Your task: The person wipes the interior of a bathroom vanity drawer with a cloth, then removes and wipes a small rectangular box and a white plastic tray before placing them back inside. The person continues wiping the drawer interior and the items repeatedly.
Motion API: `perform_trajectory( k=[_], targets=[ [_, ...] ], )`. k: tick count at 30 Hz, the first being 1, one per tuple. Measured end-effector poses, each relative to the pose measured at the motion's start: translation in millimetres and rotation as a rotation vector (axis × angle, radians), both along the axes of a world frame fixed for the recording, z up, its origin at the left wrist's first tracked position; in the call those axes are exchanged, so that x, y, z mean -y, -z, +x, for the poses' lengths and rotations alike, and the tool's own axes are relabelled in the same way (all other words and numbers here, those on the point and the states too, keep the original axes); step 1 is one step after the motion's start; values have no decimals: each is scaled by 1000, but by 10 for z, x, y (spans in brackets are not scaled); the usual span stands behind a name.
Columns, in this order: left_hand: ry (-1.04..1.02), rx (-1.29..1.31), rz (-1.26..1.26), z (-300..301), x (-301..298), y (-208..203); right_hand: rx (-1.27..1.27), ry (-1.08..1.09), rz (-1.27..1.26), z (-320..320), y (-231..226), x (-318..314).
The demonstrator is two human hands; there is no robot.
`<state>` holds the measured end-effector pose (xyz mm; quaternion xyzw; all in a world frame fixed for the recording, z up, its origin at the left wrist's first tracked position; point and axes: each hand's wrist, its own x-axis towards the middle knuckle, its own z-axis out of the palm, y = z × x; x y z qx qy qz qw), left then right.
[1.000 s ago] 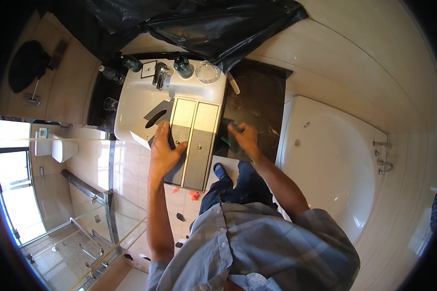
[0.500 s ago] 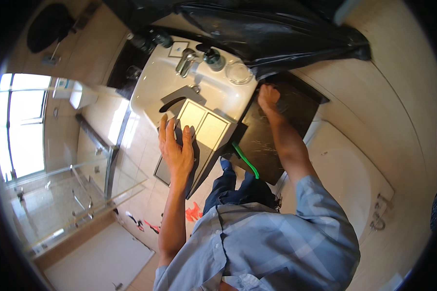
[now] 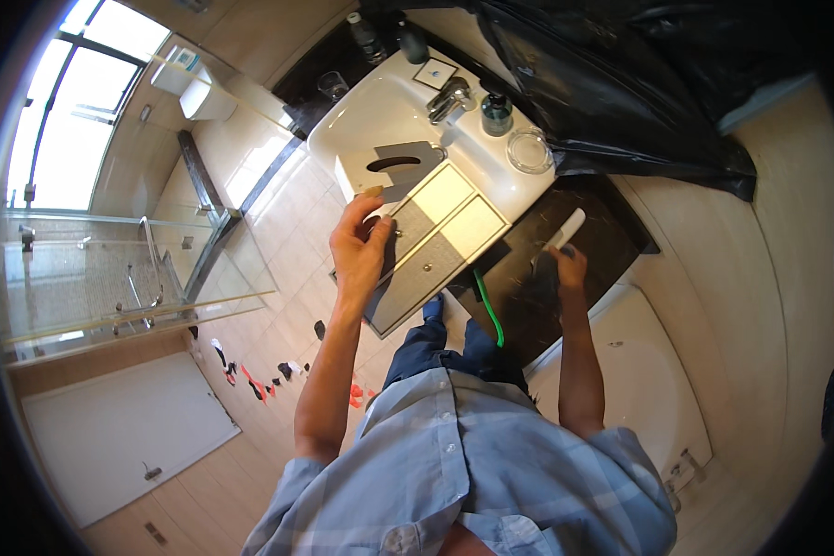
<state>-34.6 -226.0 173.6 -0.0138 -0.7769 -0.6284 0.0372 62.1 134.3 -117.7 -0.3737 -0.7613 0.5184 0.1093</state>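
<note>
A grey box with drawers (image 3: 491, 227), small round knobs and a dark oval slot in its top stands across the front of the white sink (image 3: 329, 125). At its left side is my left hand (image 3: 357, 259), fingers bent and thumb apart; nothing shows between them. Whether the fingertips touch the box, I cannot tell. My right hand (image 3: 568, 267) is closed over the dark marble counter (image 3: 602, 218) to the right of the sink. It grips a long, slim white object (image 3: 573, 223) with a darker part by the fingers; its exact kind is unclear.
A tap (image 3: 450, 99), a pump bottle (image 3: 497, 113) and a round glass dish (image 3: 529, 150) stand along the sink's back. A green strip (image 3: 489, 310) hangs below the counter edge. The bathtub (image 3: 663, 371) is at right; red and black scraps (image 3: 259, 385) lie on the floor.
My right hand has drawn back from the counter toward me, and the white object now shows in it. My left hand's fingers have bent more. The view has turned.
</note>
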Motion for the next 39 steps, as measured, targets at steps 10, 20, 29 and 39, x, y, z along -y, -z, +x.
perform_trajectory(
  k=[10,20,29,39],
  targets=[
    [327,-428,-406,158,142,-276,-354,-89,-143,22,-2537,898],
    [452,-560,-451,21,155,-184,-475,-239,-57,-7,-3064,1499],
    [565,-532,-405,-83,170,-297,-286,-332,-203,-189,-2827,1513],
    [823,-541,-937,-225,116,-523,-316,-316,-151,-228,-2791,1549]
  ],
)
